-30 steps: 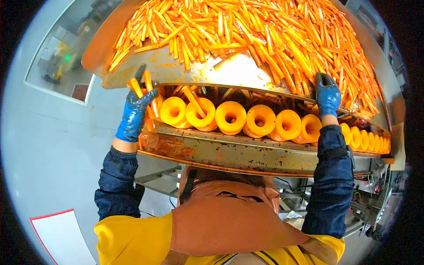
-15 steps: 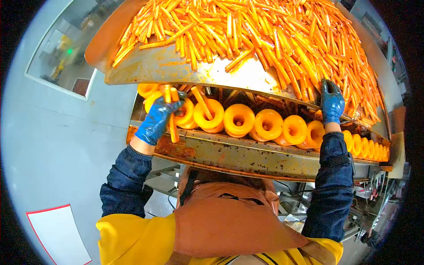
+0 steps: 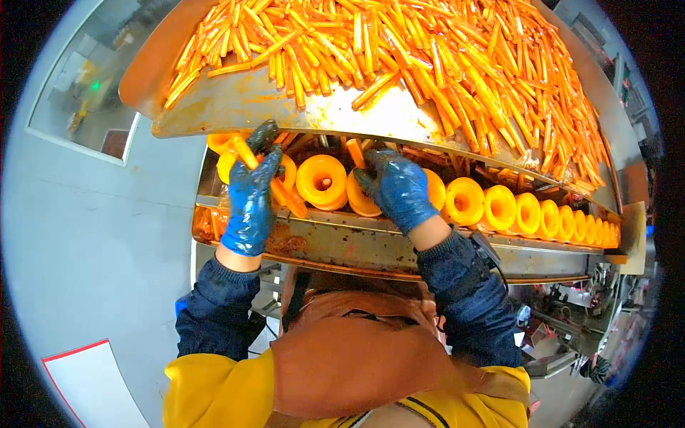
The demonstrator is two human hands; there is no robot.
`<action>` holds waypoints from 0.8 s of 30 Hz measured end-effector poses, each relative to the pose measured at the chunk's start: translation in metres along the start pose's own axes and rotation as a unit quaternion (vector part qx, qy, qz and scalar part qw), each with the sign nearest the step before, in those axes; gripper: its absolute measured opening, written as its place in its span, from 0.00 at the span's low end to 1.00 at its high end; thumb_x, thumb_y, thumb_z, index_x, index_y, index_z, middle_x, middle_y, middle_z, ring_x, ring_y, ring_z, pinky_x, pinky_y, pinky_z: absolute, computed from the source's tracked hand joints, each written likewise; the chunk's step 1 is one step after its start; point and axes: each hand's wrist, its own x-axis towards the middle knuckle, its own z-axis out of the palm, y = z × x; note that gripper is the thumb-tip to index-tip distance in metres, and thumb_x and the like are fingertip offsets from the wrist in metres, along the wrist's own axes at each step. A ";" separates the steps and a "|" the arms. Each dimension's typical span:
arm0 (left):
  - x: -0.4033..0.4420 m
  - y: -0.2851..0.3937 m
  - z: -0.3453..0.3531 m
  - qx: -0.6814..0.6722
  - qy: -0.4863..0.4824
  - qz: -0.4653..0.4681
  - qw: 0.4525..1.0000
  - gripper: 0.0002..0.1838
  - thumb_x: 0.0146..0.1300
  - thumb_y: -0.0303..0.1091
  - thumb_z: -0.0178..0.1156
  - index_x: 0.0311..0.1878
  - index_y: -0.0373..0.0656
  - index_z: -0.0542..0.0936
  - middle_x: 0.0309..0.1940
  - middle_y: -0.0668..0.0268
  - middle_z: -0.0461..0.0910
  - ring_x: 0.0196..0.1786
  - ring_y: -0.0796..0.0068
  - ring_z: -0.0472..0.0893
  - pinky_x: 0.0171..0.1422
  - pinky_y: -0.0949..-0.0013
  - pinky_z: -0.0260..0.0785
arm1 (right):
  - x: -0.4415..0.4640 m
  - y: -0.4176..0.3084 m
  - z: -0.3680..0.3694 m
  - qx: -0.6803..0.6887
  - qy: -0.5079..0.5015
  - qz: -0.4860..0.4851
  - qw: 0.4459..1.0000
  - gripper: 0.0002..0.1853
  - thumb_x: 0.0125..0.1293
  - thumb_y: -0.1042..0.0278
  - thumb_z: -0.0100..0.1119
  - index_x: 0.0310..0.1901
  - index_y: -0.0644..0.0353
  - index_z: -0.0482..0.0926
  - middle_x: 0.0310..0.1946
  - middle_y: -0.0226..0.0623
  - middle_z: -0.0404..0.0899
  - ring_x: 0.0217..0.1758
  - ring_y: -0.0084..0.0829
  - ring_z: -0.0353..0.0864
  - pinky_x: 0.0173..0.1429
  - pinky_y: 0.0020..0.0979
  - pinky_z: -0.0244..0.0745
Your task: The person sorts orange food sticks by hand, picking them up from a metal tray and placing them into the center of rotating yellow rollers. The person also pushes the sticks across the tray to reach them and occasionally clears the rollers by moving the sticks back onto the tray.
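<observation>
My left hand, in a shiny blue glove with dark-stained fingers, is closed around a few oily orange sticks. They lie slantwise through its grip, over the left end of a row of yellow ring-mouthed cups. Farther right, my right hand, gloved the same way, is closed on an orange stick whose upper end shows past the fingertips. That hand hangs over another yellow cup and partly covers it. One cup between the hands shows a stick end deep in its hole.
Behind the cups, a sloped metal tray carries a large heap of orange sticks. A stained metal ledge runs in front of the row. On the left stands a grey wall with a window. Machine parts are at lower right.
My right hand has moved left from the heap's edge to the cups and now has a stick. My left hand has tilted its sticks from upright to slanting. The view has shifted slightly.
</observation>
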 end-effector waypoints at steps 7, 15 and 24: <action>0.006 0.004 -0.039 -0.031 0.123 0.109 0.986 0.19 0.62 0.30 0.57 0.57 0.38 0.72 0.53 0.63 0.74 0.51 0.76 0.74 0.52 0.69 0.69 | -0.017 0.013 -0.055 0.451 0.152 0.147 0.867 0.08 0.60 0.76 0.60 0.41 0.64 0.79 0.35 0.34 0.81 0.37 0.23 0.78 0.42 0.26 0.74; 0.018 -0.023 0.004 -0.009 0.010 0.025 1.000 0.21 0.62 0.31 0.58 0.58 0.37 0.72 0.55 0.63 0.74 0.58 0.70 0.71 0.64 0.69 0.62 | -0.057 0.013 -0.042 0.462 0.064 0.239 0.852 0.12 0.61 0.77 0.59 0.47 0.66 0.76 0.41 0.35 0.79 0.43 0.24 0.77 0.49 0.25 0.72; 0.044 -0.039 -0.033 -0.057 0.091 0.112 0.988 0.18 0.61 0.29 0.59 0.54 0.36 0.74 0.48 0.63 0.77 0.53 0.74 0.75 0.61 0.70 0.66 | -0.062 0.004 -0.045 0.516 0.076 0.214 0.826 0.12 0.61 0.79 0.59 0.47 0.65 0.76 0.43 0.35 0.79 0.46 0.24 0.77 0.51 0.26 0.72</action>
